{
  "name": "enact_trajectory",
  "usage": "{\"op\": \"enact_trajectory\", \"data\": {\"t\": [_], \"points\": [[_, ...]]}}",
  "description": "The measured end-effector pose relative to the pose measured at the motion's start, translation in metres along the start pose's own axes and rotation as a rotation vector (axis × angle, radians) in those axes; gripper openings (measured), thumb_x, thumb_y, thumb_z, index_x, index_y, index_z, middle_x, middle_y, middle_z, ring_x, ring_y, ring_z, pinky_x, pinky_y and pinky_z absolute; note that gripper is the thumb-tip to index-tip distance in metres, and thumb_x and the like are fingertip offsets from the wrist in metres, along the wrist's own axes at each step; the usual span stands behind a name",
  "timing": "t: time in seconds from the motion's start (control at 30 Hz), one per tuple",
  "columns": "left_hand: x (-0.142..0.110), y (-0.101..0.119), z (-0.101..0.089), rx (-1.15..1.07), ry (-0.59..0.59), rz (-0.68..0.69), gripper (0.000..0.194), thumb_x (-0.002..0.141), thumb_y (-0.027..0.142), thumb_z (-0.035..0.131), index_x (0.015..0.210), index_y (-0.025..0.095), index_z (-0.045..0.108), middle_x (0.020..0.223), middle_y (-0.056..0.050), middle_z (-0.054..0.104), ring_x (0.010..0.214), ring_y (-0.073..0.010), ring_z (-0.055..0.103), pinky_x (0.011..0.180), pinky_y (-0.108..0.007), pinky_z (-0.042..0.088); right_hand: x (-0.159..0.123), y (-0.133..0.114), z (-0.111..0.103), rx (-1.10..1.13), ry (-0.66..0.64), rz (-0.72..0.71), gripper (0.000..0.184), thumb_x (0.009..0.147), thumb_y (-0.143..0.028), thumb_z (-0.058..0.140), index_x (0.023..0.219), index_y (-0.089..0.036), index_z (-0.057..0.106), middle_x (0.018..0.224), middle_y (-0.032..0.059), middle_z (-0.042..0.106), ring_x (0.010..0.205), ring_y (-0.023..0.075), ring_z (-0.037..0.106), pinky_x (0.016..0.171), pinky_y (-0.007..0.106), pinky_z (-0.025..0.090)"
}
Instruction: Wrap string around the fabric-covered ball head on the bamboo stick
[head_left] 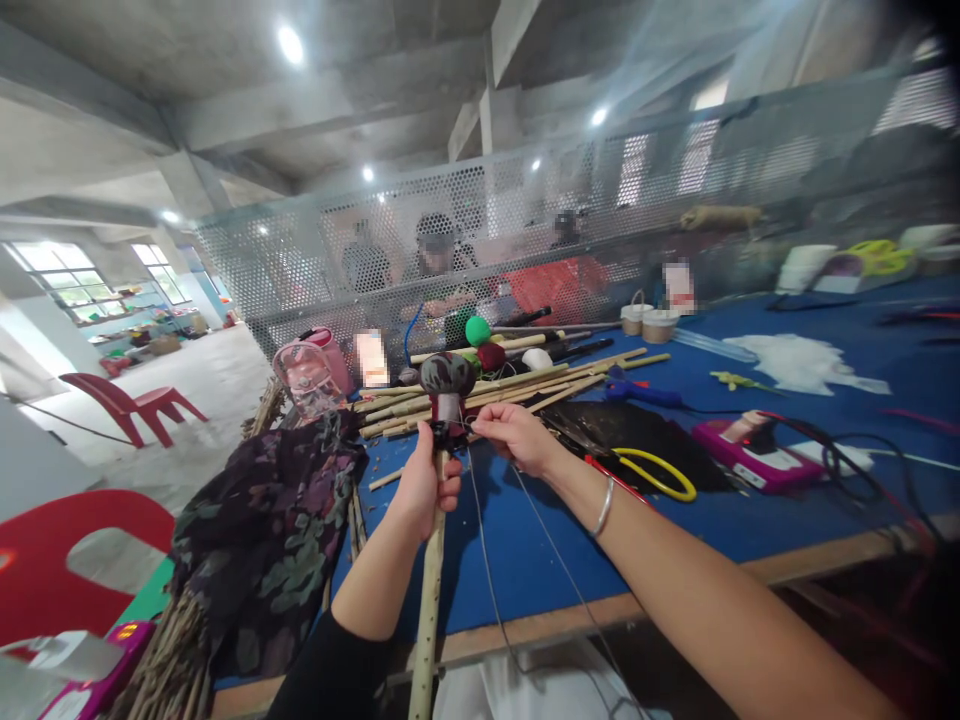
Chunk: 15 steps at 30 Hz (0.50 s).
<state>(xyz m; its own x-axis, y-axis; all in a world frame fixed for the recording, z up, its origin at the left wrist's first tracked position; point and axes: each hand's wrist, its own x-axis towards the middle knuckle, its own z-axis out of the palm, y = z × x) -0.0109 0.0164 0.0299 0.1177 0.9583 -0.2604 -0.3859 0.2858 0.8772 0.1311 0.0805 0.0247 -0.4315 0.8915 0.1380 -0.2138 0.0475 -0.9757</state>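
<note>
My left hand (417,492) is wrapped round a bamboo stick (427,610), just below its top end. A round head covered in dark patterned cloth (448,374) tops the stick, with a pale band and dark wrapping at its neck. Beside that neck, my right hand (516,436) pinches a thin cord (480,525). Two lengths of the cord hang from there past the table's front edge. A metal bangle (604,508) sits on my right wrist. My left fingers partly cover the wrapping.
Bamboo sticks (525,385) lie behind my hands. Yellow-handled scissors (679,472), a blue glue gun (641,388) and a purple power strip (757,458) are on the right. Dark patterned cloth (262,540) drapes at left. Beyond a perforated metal partition (300,250) is a person (439,260).
</note>
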Motion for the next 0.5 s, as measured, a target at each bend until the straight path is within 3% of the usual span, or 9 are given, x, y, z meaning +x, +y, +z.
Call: {"op": "enact_trajectory", "data": {"t": [0.17, 0.3, 0.4, 0.5], "points": [[-0.0033, 0.0014, 0.0000, -0.082, -0.162, -0.037, 0.060, 0.066, 0.077, 0.032, 0.070, 0.017, 0.042, 0.050, 0.008, 0.028, 0.034, -0.0008, 0.013, 0.030, -0.012, 0.009, 0.0017, 0.0011, -0.0027, 0.070, -0.065, -0.007, 0.030, 0.062, -0.036, 0.068, 0.059, -0.017, 0.045, 0.039, -0.0108, 0.028, 0.032, 0.0021, 0.017, 0.032, 0.018, 0.009], [-0.0045, 0.0008, -0.0030, -0.145, -0.364, -0.171, 0.068, 0.058, 0.085, 0.023, 0.054, 0.017, 0.034, 0.045, 0.009, 0.017, 0.033, -0.0002, 0.007, 0.027, -0.013, 0.008, 0.0008, 0.0009, -0.0008, 0.116, -0.113, -0.016, 0.033, 0.061, -0.037, 0.070, 0.061, -0.016, 0.044, 0.039, -0.0113, 0.027, 0.032, 0.0019, 0.015, 0.032, 0.018, 0.008], [-0.0080, 0.0003, -0.0035, -0.266, -0.452, -0.267, 0.070, 0.055, 0.086, 0.021, 0.057, 0.018, 0.036, 0.046, 0.010, 0.013, 0.034, -0.0002, 0.003, 0.026, -0.013, 0.006, -0.0007, 0.0024, 0.0007, 0.209, -0.187, -0.010, 0.032, 0.060, -0.036, 0.071, 0.071, -0.018, 0.047, 0.040, -0.0122, 0.025, 0.033, 0.0023, 0.013, 0.033, 0.017, 0.007], [-0.0095, -0.0026, -0.0028, -0.356, -0.467, -0.306, 0.065, 0.060, 0.082, 0.029, 0.067, 0.018, 0.041, 0.048, 0.010, 0.015, 0.036, 0.0003, -0.002, 0.027, -0.012, 0.001, -0.0013, 0.0074, -0.0018, 0.272, -0.324, 0.081, 0.035, 0.064, -0.035, 0.069, 0.088, -0.019, 0.050, 0.042, -0.0126, 0.026, 0.034, 0.0024, 0.011, 0.033, 0.017, 0.006]]}}
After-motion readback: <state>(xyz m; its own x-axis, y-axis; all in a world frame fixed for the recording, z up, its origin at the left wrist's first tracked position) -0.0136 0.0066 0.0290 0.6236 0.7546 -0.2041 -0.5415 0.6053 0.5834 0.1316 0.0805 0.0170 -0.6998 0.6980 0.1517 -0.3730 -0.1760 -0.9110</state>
